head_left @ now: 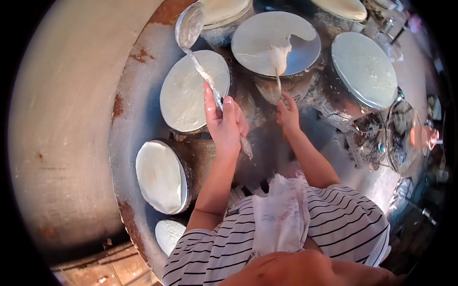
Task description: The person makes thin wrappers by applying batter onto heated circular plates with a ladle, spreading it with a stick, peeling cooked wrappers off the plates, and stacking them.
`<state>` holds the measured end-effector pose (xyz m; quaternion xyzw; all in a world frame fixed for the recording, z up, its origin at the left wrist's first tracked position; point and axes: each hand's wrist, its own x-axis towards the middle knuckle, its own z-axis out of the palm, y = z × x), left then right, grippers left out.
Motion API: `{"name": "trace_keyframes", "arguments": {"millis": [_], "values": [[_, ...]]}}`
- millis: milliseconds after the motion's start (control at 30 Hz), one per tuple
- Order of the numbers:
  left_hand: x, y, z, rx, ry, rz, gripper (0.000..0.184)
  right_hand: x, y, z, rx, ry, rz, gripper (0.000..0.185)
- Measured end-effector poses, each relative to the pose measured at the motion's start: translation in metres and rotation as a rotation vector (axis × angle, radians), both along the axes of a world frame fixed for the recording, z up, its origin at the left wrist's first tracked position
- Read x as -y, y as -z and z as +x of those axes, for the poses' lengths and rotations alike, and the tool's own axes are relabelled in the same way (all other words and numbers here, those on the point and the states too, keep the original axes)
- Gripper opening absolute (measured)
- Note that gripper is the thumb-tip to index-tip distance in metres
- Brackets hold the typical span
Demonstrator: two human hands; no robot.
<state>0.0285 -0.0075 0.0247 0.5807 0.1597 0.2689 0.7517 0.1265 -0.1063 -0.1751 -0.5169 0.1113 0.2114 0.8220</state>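
Observation:
My left hand (pixel 225 123) is wrapped round the handle of a metal ladle (pixel 190 26), whose batter-coated bowl is raised at the upper left, above and beyond a round plate with a pale sheet (pixel 193 90). My right hand (pixel 288 114) grips the thin handle of a batter-covered spreader (pixel 280 57). The spreader's head rests over the top middle round plate (pixel 305 52), where white batter covers the left and upper parts and bare shiny metal shows at the right.
A round plate with a pale sheet (pixel 364 70) stands at the right, another (pixel 161 176) at the lower left. More covered plates line the top edge and lower left. An orange container (pixel 421 137) sits at the far right among blurred items.

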Motion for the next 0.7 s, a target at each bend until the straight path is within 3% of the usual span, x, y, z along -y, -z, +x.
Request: {"name": "trace_keyframes", "arguments": {"millis": [200,333,400,467,633,700], "values": [[-0.002,0.017,-0.010,0.003,-0.070,-0.020,0.059,-0.004,-0.019,0.050,0.028,0.187,0.069,0.037],[-0.007,0.021,-0.013,-0.057,-0.016,0.014,0.059,0.062,-0.016,-0.004,-0.067,-0.168,-0.129,0.038],[-0.006,0.029,-0.008,-0.042,0.017,0.032,0.058,0.113,-0.016,0.005,-0.052,-0.140,-0.283,0.039],[0.004,0.028,0.003,-0.059,0.049,0.030,0.058,0.139,-0.020,0.030,0.009,-0.172,-0.246,0.039],[0.036,0.027,0.046,-0.065,0.134,0.019,0.061,0.143,-0.031,0.128,0.028,-0.233,-0.102,0.037],[0.051,0.029,0.065,-0.065,0.114,0.032,0.061,0.127,-0.041,0.130,0.194,-0.182,-0.252,0.035]]}}
